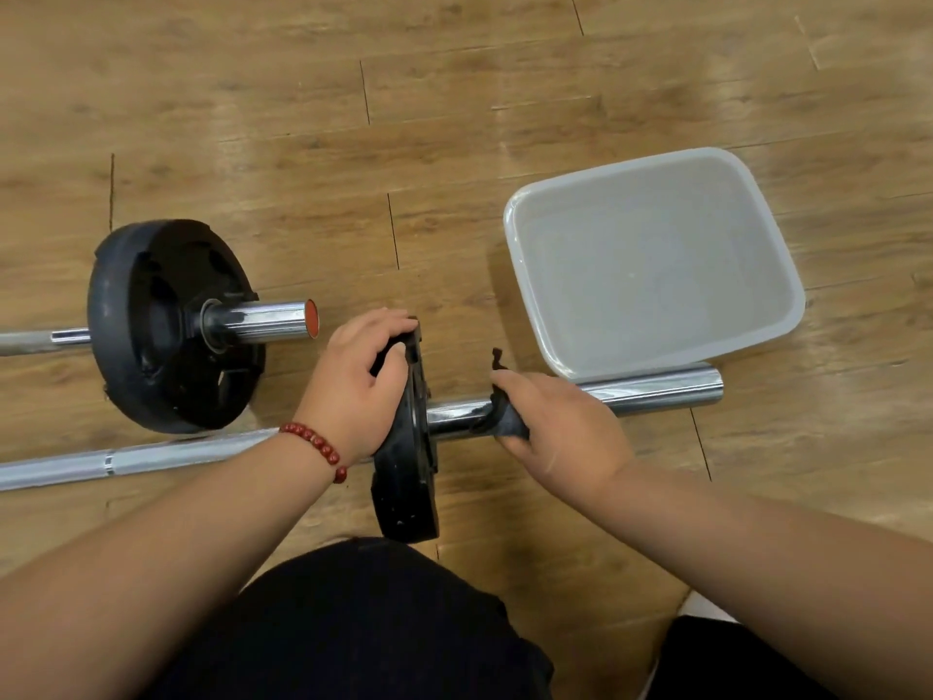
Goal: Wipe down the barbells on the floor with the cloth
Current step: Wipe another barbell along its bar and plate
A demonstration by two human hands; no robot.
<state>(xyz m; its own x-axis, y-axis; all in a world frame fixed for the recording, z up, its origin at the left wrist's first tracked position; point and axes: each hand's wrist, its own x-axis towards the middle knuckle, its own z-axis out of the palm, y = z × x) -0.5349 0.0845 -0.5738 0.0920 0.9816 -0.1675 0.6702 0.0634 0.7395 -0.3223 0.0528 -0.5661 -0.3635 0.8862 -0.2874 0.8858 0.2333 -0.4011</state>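
Near barbell (656, 391): my R hand (565, 426) grips cloth (507, 424) round it, L hand (353, 386) clasps plate (404, 487); far barbell (262, 320) prob. not wiped yet.

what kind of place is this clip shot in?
Likely a gym or home workout room. A barbell with a black weight plate lies on a wood plank floor, a second barbell lies beside it, and a plastic tub stands nearby.
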